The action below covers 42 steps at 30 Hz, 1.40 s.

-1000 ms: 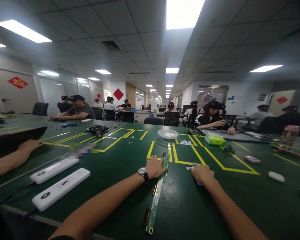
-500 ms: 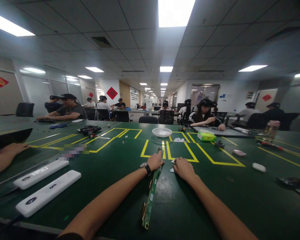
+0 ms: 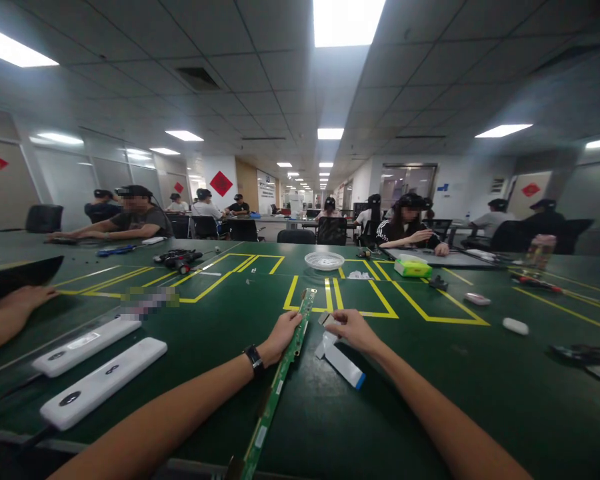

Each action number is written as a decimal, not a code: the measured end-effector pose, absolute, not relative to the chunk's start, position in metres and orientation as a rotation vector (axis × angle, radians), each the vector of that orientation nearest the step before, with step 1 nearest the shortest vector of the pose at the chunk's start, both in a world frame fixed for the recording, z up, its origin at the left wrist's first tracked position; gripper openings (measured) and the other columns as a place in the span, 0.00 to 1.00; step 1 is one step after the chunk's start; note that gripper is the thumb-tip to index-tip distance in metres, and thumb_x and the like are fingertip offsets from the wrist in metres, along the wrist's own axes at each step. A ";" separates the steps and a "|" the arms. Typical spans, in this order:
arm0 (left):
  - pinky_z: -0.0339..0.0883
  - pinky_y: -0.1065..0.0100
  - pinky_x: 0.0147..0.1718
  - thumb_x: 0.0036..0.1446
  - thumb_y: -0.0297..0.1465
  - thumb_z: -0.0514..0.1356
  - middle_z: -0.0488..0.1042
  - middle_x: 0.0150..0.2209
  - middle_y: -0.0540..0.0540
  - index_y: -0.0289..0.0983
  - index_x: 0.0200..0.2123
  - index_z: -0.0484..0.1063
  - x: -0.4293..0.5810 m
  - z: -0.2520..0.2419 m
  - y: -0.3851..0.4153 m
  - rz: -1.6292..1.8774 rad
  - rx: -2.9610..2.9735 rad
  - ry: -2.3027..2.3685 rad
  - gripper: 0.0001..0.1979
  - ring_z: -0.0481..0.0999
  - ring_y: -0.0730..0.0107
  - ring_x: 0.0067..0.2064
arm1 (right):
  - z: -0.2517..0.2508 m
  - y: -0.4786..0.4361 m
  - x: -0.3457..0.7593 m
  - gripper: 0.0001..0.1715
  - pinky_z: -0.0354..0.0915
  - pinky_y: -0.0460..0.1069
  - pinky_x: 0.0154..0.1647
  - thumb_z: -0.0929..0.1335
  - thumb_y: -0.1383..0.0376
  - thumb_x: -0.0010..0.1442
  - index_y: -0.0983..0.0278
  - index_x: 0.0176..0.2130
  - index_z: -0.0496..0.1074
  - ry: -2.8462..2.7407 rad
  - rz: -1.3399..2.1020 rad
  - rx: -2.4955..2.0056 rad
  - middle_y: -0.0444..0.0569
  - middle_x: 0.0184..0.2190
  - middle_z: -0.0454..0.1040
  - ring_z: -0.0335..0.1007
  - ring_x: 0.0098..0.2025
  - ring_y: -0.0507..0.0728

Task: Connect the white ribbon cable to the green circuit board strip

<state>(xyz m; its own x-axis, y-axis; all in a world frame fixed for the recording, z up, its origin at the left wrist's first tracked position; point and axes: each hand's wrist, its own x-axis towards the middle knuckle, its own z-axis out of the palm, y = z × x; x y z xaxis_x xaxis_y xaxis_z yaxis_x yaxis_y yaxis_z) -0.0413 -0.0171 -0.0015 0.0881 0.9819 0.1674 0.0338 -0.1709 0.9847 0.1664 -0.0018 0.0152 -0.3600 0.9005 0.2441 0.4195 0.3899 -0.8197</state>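
At centre frame, on the green desk (image 3: 430,407), your left grip (image 3: 283,333) is clenched on the long circuit board (image 3: 271,393). Your right grip (image 3: 355,330) pinches the white ribbon cable (image 3: 343,361) just beside it.

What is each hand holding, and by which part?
The left hand grips the long narrow green circuit board by its edge, near the far end. The right hand pinches the white flat ribbon cable at its far end.
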 end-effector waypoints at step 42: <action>0.64 0.75 0.26 0.62 0.43 0.50 0.67 0.29 0.52 0.38 0.43 0.63 -0.041 -0.006 -0.031 1.196 1.462 1.019 0.15 0.69 0.74 0.27 | 0.000 -0.022 0.129 0.19 0.50 0.43 0.19 0.68 0.52 0.54 0.66 0.25 0.70 -1.752 1.357 -1.081 0.41 0.18 0.68 0.56 0.18 0.47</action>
<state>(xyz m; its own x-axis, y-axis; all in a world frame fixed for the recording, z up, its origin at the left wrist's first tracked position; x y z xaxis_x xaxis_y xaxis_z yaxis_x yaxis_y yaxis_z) -0.0409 -0.0306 -0.0057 0.1724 0.9670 0.1875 0.0319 -0.1957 0.9801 0.1288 -0.0216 0.0000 -0.4384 0.8987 0.0151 0.2101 0.1188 -0.9704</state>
